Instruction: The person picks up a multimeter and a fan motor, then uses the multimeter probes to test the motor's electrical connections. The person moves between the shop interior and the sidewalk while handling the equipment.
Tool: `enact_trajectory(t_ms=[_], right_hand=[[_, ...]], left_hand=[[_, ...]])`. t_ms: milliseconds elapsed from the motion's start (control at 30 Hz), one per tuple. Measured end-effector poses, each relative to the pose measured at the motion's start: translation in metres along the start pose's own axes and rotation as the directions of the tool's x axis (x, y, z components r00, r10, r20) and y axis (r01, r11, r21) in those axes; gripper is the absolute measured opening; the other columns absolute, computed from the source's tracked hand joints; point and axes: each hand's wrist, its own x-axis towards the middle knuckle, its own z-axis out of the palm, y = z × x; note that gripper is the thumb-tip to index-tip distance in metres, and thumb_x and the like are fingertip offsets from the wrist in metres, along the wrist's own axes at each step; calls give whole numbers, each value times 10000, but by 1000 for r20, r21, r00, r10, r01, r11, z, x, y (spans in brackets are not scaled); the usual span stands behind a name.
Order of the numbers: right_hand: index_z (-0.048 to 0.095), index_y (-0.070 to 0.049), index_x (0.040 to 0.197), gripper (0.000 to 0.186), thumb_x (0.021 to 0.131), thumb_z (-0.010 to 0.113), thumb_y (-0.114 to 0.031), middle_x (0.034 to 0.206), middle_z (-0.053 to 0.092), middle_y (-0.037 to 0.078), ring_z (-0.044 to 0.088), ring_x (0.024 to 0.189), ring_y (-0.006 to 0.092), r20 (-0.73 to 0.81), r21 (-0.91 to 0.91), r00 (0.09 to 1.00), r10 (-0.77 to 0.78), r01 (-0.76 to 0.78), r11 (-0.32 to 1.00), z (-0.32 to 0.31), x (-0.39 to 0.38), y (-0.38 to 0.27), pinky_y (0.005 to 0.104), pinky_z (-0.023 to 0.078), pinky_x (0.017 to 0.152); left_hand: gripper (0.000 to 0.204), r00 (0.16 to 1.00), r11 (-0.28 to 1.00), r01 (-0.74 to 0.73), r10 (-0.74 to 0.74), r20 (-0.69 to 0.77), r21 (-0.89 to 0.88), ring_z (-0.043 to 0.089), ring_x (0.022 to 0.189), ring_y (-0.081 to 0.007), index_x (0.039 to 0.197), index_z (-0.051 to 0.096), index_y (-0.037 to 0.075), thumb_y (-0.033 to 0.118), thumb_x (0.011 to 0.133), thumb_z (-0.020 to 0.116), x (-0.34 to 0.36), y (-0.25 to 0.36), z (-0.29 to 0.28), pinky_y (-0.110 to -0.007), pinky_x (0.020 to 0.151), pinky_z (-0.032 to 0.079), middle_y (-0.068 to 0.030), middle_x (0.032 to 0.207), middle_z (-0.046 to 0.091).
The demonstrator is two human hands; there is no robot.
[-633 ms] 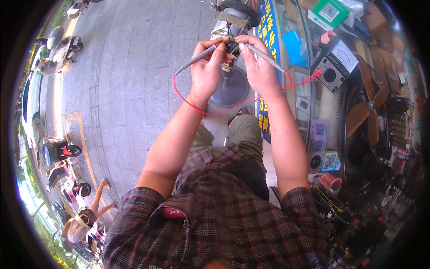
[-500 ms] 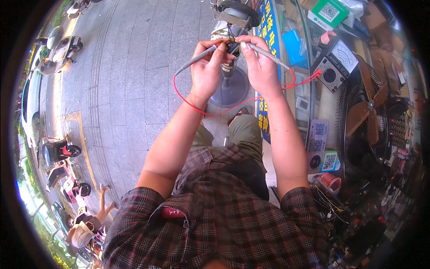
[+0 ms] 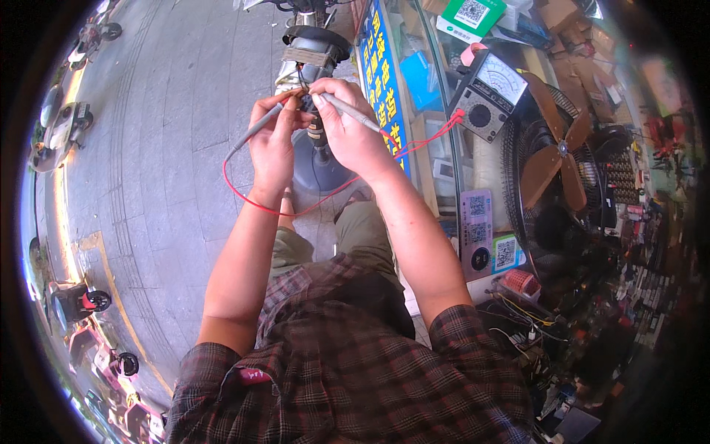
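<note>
My left hand (image 3: 272,152) is closed around a grey test probe (image 3: 254,132) with a red lead. My right hand (image 3: 355,137) pinches a second grey probe (image 3: 351,111), slanted the other way. Both sets of fingertips meet at dark wires on the opened head (image 3: 302,72) of what looks like a stand fan; the probe tips are hidden among the fingers. Below the hands stands its round grey base (image 3: 325,175). Red leads run to an analog multimeter (image 3: 488,96) with a black dial, lying on the glass counter to the right.
Brown fan blades (image 3: 555,159) in a dark grille sit on the glass counter (image 3: 444,166), beside code cards (image 3: 477,222) and a green code sign (image 3: 472,16). Cluttered parts and cables (image 3: 529,325) fill the right. Parked scooters (image 3: 63,133) line the left of the grey pavement (image 3: 163,148).
The whole view has shifted, so the hands, fan stand and counter appear farther left. Both hands keep hold of their probes at the same wires.
</note>
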Motion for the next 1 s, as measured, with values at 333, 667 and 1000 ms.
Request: enact_trajectory(t_ms=[333, 667, 1000], right_hand=[[632, -29, 1082, 162, 928, 655, 12, 1048, 685, 147, 645, 986, 368, -49, -14, 996, -69, 68, 998, 5, 0, -6, 454, 534, 845], [639, -28, 1075, 136, 942, 650, 1, 1028, 686, 148, 644, 976, 366, -76, -2, 993, -92, 92, 996, 4, -1, -6, 452, 530, 836], [644, -14, 1234, 226, 1091, 568, -172, 1174, 688, 74, 629, 1131, 153, 91, 282, 963, 256, -271, 920, 4, -13, 2, 291, 483, 1000]], left_hand=[[181, 999, 999, -29, 28, 18, 19, 709, 822, -129, 1200, 566, -6, 106, 1066, 610, -2, 0, -1, -288, 738, 586, -133, 1103, 725], [185, 999, 999, -37, 38, -4, 40, 697, 828, -123, 1192, 592, -4, 127, 1065, 621, -3, 3, 4, -279, 738, 573, -121, 1055, 728], [247, 999, 1000, 24, -23, -47, 16, 717, 825, -166, 1209, 558, -10, 144, 1044, 659, -3, 6, 3, -297, 736, 585, -137, 1049, 715]])
